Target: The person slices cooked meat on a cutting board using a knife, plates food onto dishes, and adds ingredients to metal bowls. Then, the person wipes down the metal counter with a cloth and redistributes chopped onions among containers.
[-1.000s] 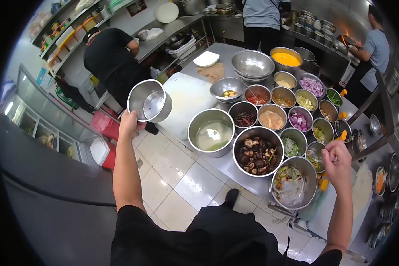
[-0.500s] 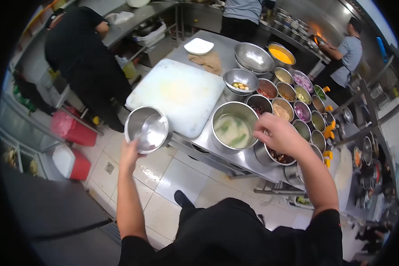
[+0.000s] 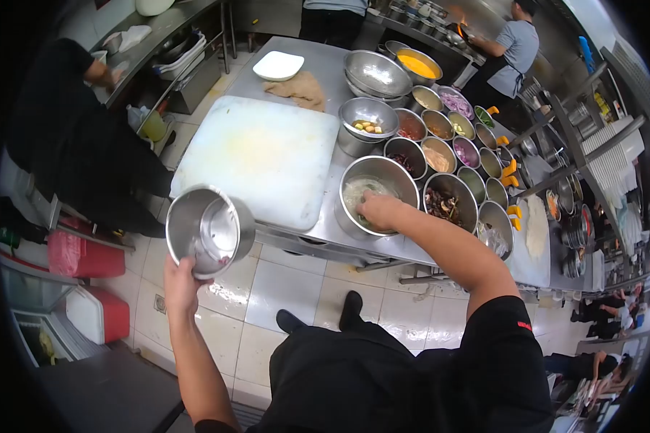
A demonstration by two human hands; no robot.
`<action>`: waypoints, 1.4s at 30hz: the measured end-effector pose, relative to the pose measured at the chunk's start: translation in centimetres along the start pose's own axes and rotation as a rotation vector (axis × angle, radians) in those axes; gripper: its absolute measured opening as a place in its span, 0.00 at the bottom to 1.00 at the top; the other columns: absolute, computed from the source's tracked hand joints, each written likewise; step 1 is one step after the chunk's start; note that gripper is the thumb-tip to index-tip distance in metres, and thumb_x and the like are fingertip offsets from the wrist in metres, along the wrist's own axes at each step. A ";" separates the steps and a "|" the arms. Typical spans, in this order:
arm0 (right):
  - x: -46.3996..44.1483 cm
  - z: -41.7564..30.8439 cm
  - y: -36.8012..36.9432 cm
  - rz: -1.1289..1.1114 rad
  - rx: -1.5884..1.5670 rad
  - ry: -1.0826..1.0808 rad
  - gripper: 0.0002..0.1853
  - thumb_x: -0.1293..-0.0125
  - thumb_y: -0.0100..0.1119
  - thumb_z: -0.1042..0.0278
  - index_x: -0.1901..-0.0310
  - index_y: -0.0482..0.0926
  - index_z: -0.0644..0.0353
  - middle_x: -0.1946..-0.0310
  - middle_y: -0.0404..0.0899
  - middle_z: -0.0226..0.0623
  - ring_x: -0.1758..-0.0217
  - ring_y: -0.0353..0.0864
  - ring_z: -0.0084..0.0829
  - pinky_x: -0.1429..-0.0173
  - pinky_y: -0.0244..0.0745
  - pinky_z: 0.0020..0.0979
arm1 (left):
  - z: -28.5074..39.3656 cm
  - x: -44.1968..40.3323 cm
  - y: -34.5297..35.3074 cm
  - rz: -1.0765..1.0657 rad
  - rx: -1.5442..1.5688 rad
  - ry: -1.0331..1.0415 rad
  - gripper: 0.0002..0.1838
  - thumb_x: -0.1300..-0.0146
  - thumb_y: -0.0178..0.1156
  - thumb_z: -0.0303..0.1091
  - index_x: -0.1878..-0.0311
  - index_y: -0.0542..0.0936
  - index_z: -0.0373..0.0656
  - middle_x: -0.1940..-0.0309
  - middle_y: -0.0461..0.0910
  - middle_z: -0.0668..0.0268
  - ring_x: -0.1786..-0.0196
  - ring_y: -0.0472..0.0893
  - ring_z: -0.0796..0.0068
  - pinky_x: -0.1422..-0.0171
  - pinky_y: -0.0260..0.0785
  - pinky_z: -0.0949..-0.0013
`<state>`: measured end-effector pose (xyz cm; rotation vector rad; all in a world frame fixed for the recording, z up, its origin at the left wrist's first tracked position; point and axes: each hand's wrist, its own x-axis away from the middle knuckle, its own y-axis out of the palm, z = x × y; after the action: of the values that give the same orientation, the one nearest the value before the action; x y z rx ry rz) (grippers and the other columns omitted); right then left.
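My left hand (image 3: 184,285) grips the rim of a steel pot (image 3: 211,231), tilted toward me, with small reddish bits inside near its lower edge. Inside a larger steel pot (image 3: 345,209) at the table's front edge, my right hand (image 3: 378,209) reaches into pale liquid with green pieces. Its fingertips are partly hidden there, and what they hold, if anything, cannot be seen. A pot of dark mushrooms (image 3: 448,206) stands to the right of that pot. On its left lies a white cutting board (image 3: 256,159).
Steel containers of chopped ingredients (image 3: 438,155) fill the table's right part. Behind the board are a white dish (image 3: 278,66) and a brown cloth (image 3: 300,89). A person in black (image 3: 72,137) stands at left; another in grey (image 3: 516,47) is near a flame. Red bins (image 3: 87,252) stand lower left.
My right hand has moved left from beside the small containers, down into the pot of pale liquid. My left hand still holds its pot. The view has shifted, bringing the cutting board fully into sight.
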<state>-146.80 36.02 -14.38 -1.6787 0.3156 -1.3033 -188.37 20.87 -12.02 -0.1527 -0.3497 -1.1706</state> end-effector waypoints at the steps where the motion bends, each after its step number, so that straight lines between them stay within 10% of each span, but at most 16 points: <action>1: -0.4 0.6 0.5 0.035 -0.027 -0.022 0.18 0.38 0.56 0.72 0.45 0.80 0.55 0.42 0.73 0.55 0.44 0.81 0.54 0.41 0.78 0.46 | 0.7 -1.8 1.1 -0.046 -0.020 -0.010 0.23 0.37 0.50 0.31 0.38 0.68 0.34 0.55 0.79 0.54 0.63 0.84 0.65 0.71 0.78 0.65; 13: 5.4 7.3 -4.2 0.615 -0.783 -0.286 0.14 0.50 0.65 0.75 0.60 0.79 0.64 0.68 0.84 0.50 0.64 0.87 0.44 0.59 0.80 0.41 | 0.4 -4.5 11.2 0.072 -0.163 0.009 0.36 0.30 0.55 0.55 0.29 0.64 0.39 0.41 0.71 0.54 0.59 0.81 0.62 0.65 0.76 0.67; 21: 16.9 14.0 -4.6 0.516 -1.563 -0.476 0.09 0.40 0.64 0.79 0.60 0.74 0.66 0.64 0.82 0.38 0.68 0.84 0.26 0.65 0.84 0.27 | 4.2 3.8 26.6 -0.257 -0.182 0.227 0.20 0.24 0.52 0.41 0.38 0.72 0.36 0.62 0.79 0.65 0.75 0.76 0.81 0.74 0.68 0.77; 30: 44.3 28.2 8.8 1.154 -1.846 -0.034 0.12 0.37 0.66 0.75 0.54 0.75 0.60 0.55 0.81 0.37 0.57 0.85 0.28 0.62 0.85 0.23 | 5.9 8.1 38.9 -0.929 -0.515 0.313 0.19 0.29 0.55 0.32 0.39 0.73 0.31 0.58 0.83 0.59 0.72 0.80 0.78 0.67 0.75 0.75; 34: 55.5 33.9 17.0 1.512 -1.801 0.261 0.10 0.35 0.65 0.74 0.56 0.75 0.58 0.59 0.80 0.34 0.60 0.82 0.24 0.63 0.78 0.21 | 5.8 16.9 51.5 -1.322 -0.640 0.374 0.17 0.32 0.60 0.30 0.41 0.78 0.34 0.60 0.86 0.60 0.65 0.84 0.76 0.59 0.77 0.73; 37: 61.2 38.2 24.1 1.700 -1.797 0.488 0.11 0.35 0.63 0.76 0.53 0.73 0.59 0.57 0.79 0.35 0.61 0.80 0.26 0.64 0.73 0.23 | 4.8 23.8 64.6 -1.422 -0.858 0.946 0.18 0.35 0.61 0.40 0.48 0.80 0.37 0.62 0.84 0.52 0.60 0.85 0.54 0.54 0.76 0.59; 40: 64.7 42.4 31.2 1.800 -1.792 0.572 0.10 0.35 0.64 0.76 0.56 0.73 0.59 0.63 0.77 0.31 0.65 0.79 0.23 0.64 0.75 0.23 | 0.6 27.2 80.1 -1.325 -0.849 1.191 0.18 0.35 0.60 0.38 0.48 0.80 0.36 0.63 0.85 0.54 0.59 0.86 0.60 0.52 0.76 0.63; 42: 66.5 45.5 35.9 1.802 -1.817 0.673 0.10 0.35 0.64 0.76 0.56 0.73 0.58 0.63 0.76 0.31 0.66 0.77 0.23 0.66 0.75 0.22 | -2.7 26.9 91.3 -1.225 -0.710 1.066 0.15 0.35 0.58 0.40 0.55 0.80 0.36 0.64 0.83 0.47 0.56 0.82 0.45 0.50 0.74 0.54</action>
<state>-69.55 -4.54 -1.24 -0.8560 3.0479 0.3189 -94.62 31.87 0.52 0.1204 1.0978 -2.3334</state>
